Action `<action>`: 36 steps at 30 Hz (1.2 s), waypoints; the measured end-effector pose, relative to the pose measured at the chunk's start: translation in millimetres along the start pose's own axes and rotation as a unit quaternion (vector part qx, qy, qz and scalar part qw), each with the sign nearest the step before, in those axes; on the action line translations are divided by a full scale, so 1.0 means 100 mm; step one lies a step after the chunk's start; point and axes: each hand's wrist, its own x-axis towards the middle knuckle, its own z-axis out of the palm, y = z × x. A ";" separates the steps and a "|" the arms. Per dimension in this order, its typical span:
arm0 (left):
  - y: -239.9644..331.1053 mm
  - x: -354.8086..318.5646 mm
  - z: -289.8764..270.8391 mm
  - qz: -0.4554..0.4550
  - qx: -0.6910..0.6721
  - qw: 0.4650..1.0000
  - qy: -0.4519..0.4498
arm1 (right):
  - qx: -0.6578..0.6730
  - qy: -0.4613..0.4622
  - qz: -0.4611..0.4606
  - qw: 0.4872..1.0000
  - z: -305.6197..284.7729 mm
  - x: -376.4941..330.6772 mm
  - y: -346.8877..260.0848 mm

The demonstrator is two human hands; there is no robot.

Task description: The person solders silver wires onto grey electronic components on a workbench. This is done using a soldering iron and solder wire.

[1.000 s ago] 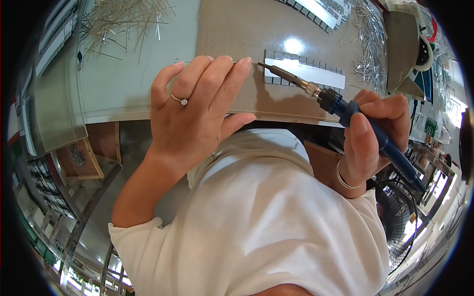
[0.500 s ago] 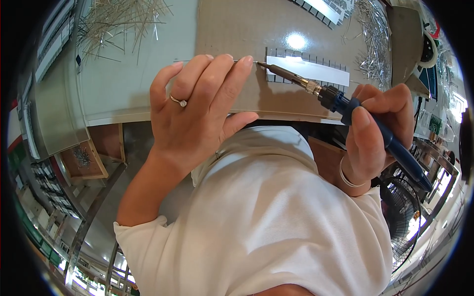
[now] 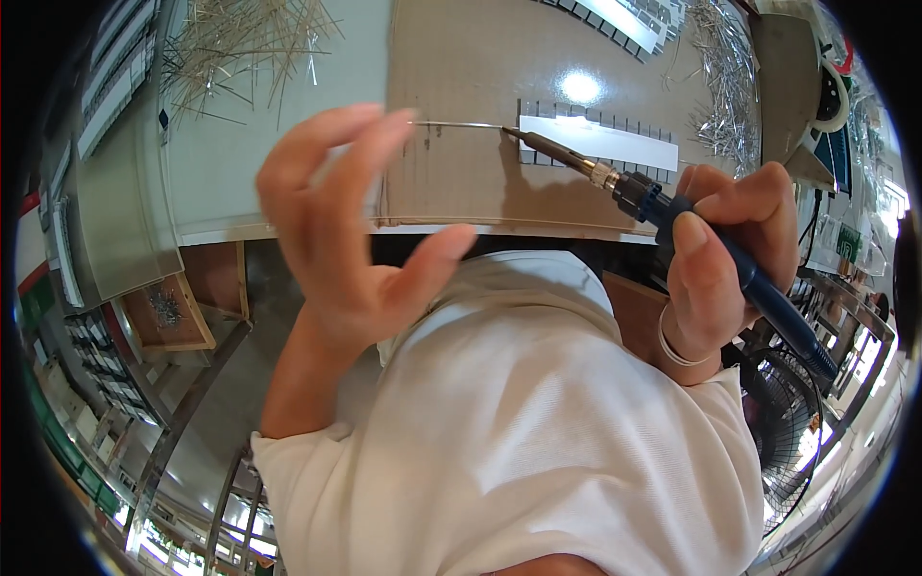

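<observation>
My right hand (image 3: 735, 245) grips a soldering iron (image 3: 639, 195) by its dark blue handle. Its dark tip lies at the left end of a flat white strip (image 3: 600, 140) with short pins along both long edges. A thin silvery wire (image 3: 456, 124) runs from beside the tip leftward over the brown board (image 3: 461, 182). At the wire's left end is my left hand (image 3: 341, 216), blurred by motion. Its thumb stands well apart from the fingers, and nothing shows between them. The index fingertip is close to the wire; whether they touch I cannot tell.
A heap of thin wires (image 3: 235, 48) lies at the far left of the bench, and silvery cut wires (image 3: 725, 86) at the far right. More pinned strips (image 3: 629, 24) sit at the back. A black fan (image 3: 788, 413) stands low on the right.
My left hand has swung left and its fingers have spread, uncovering the silvery wire. The soldering iron has hardly moved, with its tip still by the white strip's left end.
</observation>
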 end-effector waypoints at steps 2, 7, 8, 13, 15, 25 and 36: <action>-0.05 -0.05 0.10 -0.044 -0.121 0.977 0.170 | 0.017 0.007 0.007 1.000 0.04 -0.01 -0.02; -0.05 -0.10 0.13 -0.091 -0.170 0.958 0.210 | -0.001 0.013 -0.008 1.000 0.09 -0.08 -0.05; -0.04 -0.10 0.10 -0.085 -0.142 0.971 0.172 | -0.018 -0.003 -0.013 1.000 0.10 -0.08 -0.08; 0.10 -0.02 0.09 -0.021 0.065 0.997 0.022 | -0.026 -0.032 -0.026 0.999 0.11 -0.05 -0.09; 0.09 -0.03 0.18 0.014 0.153 0.988 -0.008 | -0.006 -0.014 -0.010 1.000 0.11 -0.06 -0.07; 0.07 -0.02 0.20 0.030 0.188 0.981 -0.024 | 0.090 0.052 0.029 0.994 -0.03 -0.05 -0.01; 0.07 -0.01 0.22 0.027 0.193 0.980 -0.026 | 0.022 -0.033 -0.015 0.999 -0.03 0.00 0.05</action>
